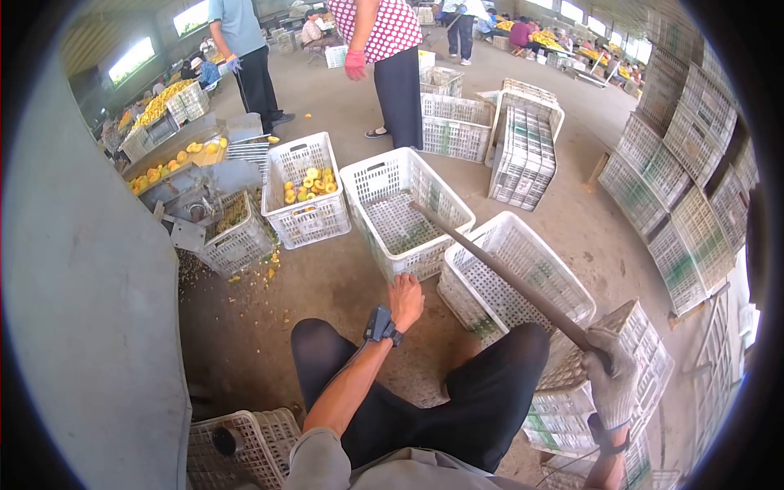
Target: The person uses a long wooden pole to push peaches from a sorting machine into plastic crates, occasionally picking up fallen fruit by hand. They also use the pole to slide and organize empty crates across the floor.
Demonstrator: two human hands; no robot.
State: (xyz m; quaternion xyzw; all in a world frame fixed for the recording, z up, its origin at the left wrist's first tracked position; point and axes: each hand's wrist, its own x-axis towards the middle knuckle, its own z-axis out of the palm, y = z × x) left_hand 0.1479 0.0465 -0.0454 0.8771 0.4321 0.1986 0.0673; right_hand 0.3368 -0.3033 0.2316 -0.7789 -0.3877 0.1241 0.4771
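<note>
**Fingers of left hand at crate rim; right hand closed on pole.**

Obs.: left fingers curled at the near rim of the middle crate; undersides hidden, so cannot tell whether they grip or merely touch. Gloved right hand wrapped round the near end of a long pole. Pole slants across the right crate, its far tip over the middle crate. Crate holding fruit stands upright just beside, on the other side.

Risks (judged):
1. Pole held at one end only; a loose glove grip could let the long far portion dip or swing into a crate wall.
2. Tip could snag in the lattice if pole and crate moved unequally.
3. Uneven pull at the near rim could skew the middle crate against the fruit crate, jolting its load.
4. Scraps on the floor may be slippery underfoot.
</note>
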